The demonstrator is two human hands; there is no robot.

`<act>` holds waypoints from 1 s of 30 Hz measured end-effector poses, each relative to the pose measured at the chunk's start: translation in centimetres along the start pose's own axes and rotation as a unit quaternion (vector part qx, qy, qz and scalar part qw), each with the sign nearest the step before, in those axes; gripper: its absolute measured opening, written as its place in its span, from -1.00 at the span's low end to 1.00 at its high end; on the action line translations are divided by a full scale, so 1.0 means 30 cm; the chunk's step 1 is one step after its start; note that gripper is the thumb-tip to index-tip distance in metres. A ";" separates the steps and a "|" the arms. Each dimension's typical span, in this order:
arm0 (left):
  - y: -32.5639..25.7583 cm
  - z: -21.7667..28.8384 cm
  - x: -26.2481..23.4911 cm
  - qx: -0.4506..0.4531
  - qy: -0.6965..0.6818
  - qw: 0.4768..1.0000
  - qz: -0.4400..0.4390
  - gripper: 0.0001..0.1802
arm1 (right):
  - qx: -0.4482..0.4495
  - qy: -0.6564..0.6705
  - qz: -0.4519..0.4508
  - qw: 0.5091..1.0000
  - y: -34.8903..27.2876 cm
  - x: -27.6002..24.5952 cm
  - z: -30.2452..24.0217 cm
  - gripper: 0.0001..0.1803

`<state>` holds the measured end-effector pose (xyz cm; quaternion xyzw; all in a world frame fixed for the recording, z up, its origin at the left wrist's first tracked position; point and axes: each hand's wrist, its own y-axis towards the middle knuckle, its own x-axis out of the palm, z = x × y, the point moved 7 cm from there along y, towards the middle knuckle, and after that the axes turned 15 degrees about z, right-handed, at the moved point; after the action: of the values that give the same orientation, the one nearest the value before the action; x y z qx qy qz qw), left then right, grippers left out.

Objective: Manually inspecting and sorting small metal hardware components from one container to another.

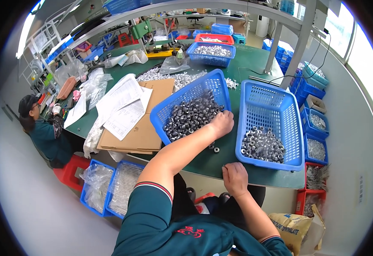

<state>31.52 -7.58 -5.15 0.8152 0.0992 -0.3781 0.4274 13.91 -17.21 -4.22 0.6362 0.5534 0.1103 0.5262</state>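
Note:
A blue mesh basket (158,115) stands tilted on the green table, holding many dark, ring-like metal parts (190,115). At its near right corner is my left hand (222,124), fingers curled in and mostly hidden by the back of the hand. What it grips cannot be made out. My right hand (236,178) is closed by the table's front edge, its fingers tucked under. To its upper right stands a second blue basket (269,100) with similar parts (263,145) gathered at its near end. One loose ring-like part (216,149) lies between the baskets.
Papers (124,113) rest on flattened cardboard (131,138) at the left. Behind are a heap of small silvery parts (182,80) and another filled blue basket (212,57). Stacked bins (316,123) line the right side. A co-worker (45,130) sits at the far left.

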 end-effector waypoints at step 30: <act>-0.102 0.125 -0.152 -0.160 -0.100 0.981 -0.047 -0.93 | 0.002 -0.006 -0.006 1.000 -0.008 0.012 -0.004 -0.90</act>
<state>24.88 -7.84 -5.16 0.6890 0.1531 -0.4565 0.5417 13.81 -16.89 -4.52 0.6346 0.5540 0.1021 0.5291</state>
